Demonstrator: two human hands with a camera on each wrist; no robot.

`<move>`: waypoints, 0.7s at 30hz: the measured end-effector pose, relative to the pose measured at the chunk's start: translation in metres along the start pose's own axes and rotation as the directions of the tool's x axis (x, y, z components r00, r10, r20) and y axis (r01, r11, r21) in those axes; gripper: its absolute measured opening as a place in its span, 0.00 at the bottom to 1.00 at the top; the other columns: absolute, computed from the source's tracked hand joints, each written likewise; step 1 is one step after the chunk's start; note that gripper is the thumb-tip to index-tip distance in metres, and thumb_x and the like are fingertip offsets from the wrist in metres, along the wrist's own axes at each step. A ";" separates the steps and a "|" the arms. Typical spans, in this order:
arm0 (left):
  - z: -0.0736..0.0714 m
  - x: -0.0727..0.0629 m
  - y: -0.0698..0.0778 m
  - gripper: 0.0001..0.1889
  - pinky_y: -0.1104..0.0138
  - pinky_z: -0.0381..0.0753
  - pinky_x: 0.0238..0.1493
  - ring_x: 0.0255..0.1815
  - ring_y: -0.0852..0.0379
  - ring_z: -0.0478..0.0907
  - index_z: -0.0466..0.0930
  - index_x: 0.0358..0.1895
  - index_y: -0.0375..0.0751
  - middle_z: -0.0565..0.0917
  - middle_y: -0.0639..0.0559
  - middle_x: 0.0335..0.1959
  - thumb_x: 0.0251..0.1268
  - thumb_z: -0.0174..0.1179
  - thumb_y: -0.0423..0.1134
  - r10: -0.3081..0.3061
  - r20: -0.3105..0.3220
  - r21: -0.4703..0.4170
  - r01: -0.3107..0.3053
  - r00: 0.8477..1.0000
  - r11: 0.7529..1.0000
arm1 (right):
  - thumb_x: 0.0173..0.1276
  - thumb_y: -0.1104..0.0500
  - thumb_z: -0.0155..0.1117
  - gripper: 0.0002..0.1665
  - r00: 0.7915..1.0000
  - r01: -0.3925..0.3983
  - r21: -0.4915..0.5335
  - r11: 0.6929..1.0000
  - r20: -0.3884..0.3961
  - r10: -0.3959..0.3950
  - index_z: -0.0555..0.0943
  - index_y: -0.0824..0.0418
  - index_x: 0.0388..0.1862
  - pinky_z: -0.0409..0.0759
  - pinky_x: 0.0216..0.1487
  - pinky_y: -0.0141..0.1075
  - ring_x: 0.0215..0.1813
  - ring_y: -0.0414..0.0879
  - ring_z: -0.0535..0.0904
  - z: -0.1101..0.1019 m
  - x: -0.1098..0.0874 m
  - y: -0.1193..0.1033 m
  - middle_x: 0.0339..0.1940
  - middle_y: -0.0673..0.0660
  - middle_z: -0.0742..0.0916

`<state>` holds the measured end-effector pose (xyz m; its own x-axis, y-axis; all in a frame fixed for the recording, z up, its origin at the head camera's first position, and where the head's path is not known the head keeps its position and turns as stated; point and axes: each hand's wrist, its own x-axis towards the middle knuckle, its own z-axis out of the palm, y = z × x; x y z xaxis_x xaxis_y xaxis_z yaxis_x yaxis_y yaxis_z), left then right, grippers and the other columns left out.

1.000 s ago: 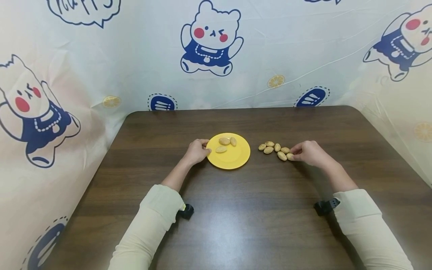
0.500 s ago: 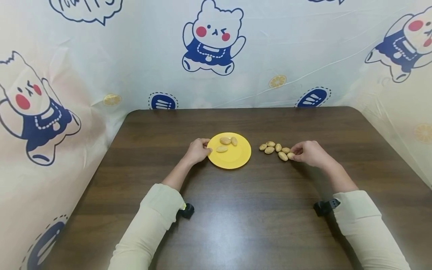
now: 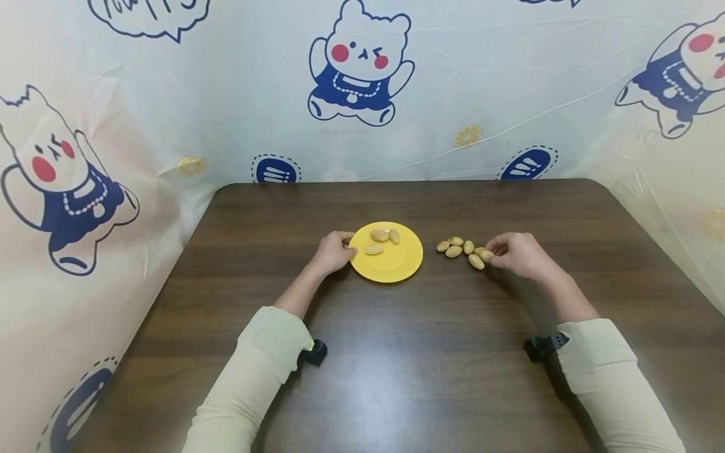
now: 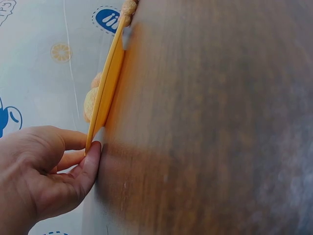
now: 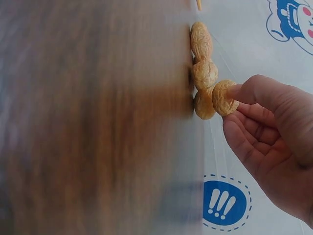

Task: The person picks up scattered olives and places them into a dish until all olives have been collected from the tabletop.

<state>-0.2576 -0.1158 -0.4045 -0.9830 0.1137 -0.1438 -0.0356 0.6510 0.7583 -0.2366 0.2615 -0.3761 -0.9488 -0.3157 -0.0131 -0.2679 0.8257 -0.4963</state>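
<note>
My left hand [image 3: 333, 253] pinches the left rim of a round yellow plate [image 3: 391, 267]. In the left wrist view the plate [image 4: 108, 83] appears edge-on, its rim between the thumb and fingers of my hand [image 4: 46, 174]. Three tan, oval nuts [image 3: 379, 235] lie on the plate. My right hand [image 3: 520, 255] pinches one wrinkled tan nut [image 5: 225, 98] between thumb and fingertips. That nut is raised beside the loose nuts [image 5: 204, 73] on the table, overlapping one of them in the right wrist view.
Several more nuts [image 3: 453, 251] lie in a cluster right of the plate on the dark wooden table [image 3: 362, 352]. Behind the table hangs a pale cloth backdrop [image 3: 238, 75] printed with cartoon bears. Dark wrist cameras [image 3: 314, 352] sit at both cuffs.
My right hand has lifted slightly, raising the pinched nut over the ones beside it. The left hand has stayed at the plate's rim, and the head view has shifted a little.
</note>
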 end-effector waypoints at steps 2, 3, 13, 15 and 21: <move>0.000 0.000 0.000 0.24 0.69 0.76 0.37 0.42 0.55 0.73 0.67 0.63 0.31 0.76 0.45 0.46 0.63 0.56 0.32 0.003 -0.001 0.005 -0.003 1.000 1.000 | 0.57 0.64 0.64 0.09 1.000 0.002 0.003 1.000 0.002 -0.002 0.82 0.67 0.37 0.75 0.33 0.38 0.34 0.49 0.76 0.000 0.001 -0.002 0.29 0.55 0.83; 0.000 0.000 0.000 0.24 0.69 0.76 0.37 0.42 0.55 0.73 0.67 0.63 0.31 0.76 0.45 0.46 0.63 0.56 0.32 0.004 -0.001 0.005 -0.004 1.000 1.000 | 0.57 0.64 0.63 0.09 1.000 0.001 0.005 1.000 0.002 -0.001 0.82 0.67 0.37 0.75 0.33 0.38 0.34 0.49 0.76 0.001 0.001 -0.003 0.29 0.55 0.83; 0.000 0.000 -0.001 0.24 0.69 0.76 0.38 0.43 0.54 0.73 0.68 0.63 0.31 0.76 0.45 0.47 0.63 0.56 0.32 0.009 -0.006 0.007 -0.009 1.000 1.000 | 0.58 0.64 0.63 0.09 1.000 0.022 0.020 1.000 -0.014 -0.022 0.82 0.68 0.37 0.75 0.33 0.39 0.35 0.49 0.77 0.006 0.009 -0.014 0.30 0.57 0.83; 0.000 0.000 -0.001 0.24 0.69 0.76 0.38 0.43 0.54 0.73 0.68 0.62 0.31 0.76 0.45 0.46 0.63 0.56 0.32 0.012 -0.009 0.012 -0.012 1.000 1.000 | 0.57 0.65 0.64 0.09 0.999 0.033 0.015 0.999 -0.022 -0.033 0.82 0.68 0.37 0.75 0.34 0.39 0.35 0.49 0.77 0.007 0.011 -0.015 0.30 0.56 0.83; 0.000 0.000 -0.001 0.23 0.69 0.75 0.39 0.43 0.55 0.73 0.68 0.62 0.31 0.76 0.45 0.45 0.63 0.56 0.32 0.018 -0.013 0.018 -0.018 1.000 1.000 | 0.57 0.65 0.64 0.09 0.999 0.050 0.018 0.999 -0.017 -0.049 0.82 0.69 0.37 0.76 0.34 0.39 0.35 0.49 0.78 0.011 0.016 -0.021 0.30 0.57 0.83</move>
<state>-0.2572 -0.1165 -0.4047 -0.9858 0.1160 -0.1217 -0.0146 0.6622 0.7492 -0.2443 0.2339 -0.3753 -0.9371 -0.3481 0.0261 -0.3116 0.8004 -0.5122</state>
